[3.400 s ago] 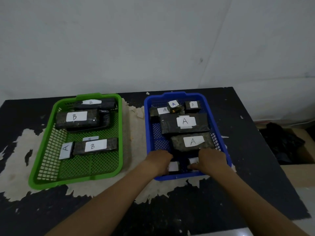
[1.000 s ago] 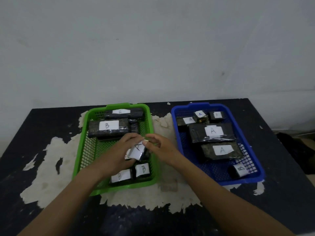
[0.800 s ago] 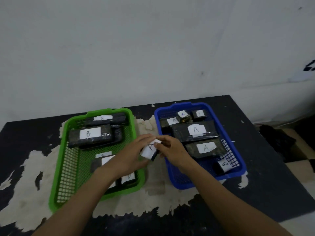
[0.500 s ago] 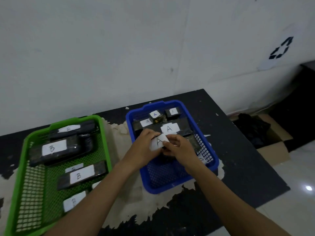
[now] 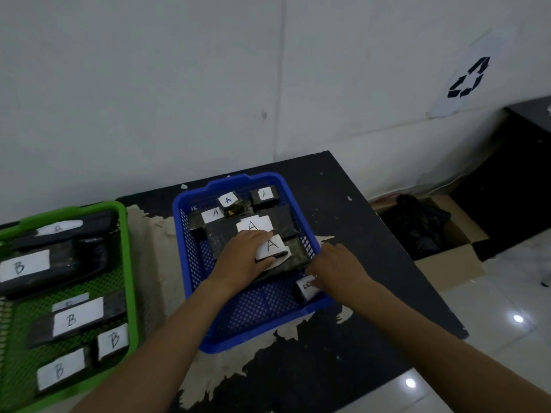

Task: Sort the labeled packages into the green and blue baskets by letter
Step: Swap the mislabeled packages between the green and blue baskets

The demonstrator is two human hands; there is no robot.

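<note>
The blue basket (image 5: 193, 263) sits mid-table with several black packages labeled A in it. My left hand (image 5: 243, 257) is inside it, gripping a small package with an A label (image 5: 271, 247) that lies on a larger A package. My right hand (image 5: 337, 272) reaches over the basket's right rim, fingers touching a small package labeled B (image 5: 305, 289) in the near right corner; whether they grip it is unclear. The green basket (image 5: 129, 263) at the left holds several packages labeled B.
The black table (image 5: 343, 347) has peeling pale patches and its right edge lies close to the blue basket. On the floor to the right stands an open cardboard box (image 5: 447, 260) with a black bag in it. The white wall is just behind the baskets.
Both hands carried the small A package from the green basket over into the blue basket. My right hand has let go of it and moved to the B package at the basket's right corner.
</note>
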